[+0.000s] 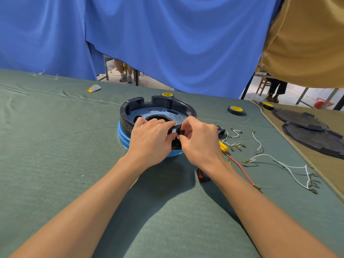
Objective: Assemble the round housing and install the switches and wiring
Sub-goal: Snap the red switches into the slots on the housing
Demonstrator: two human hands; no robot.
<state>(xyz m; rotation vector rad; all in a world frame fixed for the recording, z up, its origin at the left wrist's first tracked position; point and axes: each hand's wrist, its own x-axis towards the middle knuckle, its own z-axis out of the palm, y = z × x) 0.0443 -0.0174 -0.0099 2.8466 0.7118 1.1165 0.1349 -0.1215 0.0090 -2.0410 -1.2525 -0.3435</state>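
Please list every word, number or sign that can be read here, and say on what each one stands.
None can be read.
Label on the housing: white print, too small to read.
Tape rolls: marks on the yellow faces, blurred.

Round dark-blue plastic housing (168,106) on green cloth-covered counter (55,146). Left hand (149,138) grips its near rim; right hand (202,140) pinches small black-and-red switch (180,131) against that rim. White terminal-tipped wires (290,166) and thin red wire (242,170) lie to the right.

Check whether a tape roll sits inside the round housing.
No: the tape rolls lie on the cloth outside the housing, behind it and to its right.
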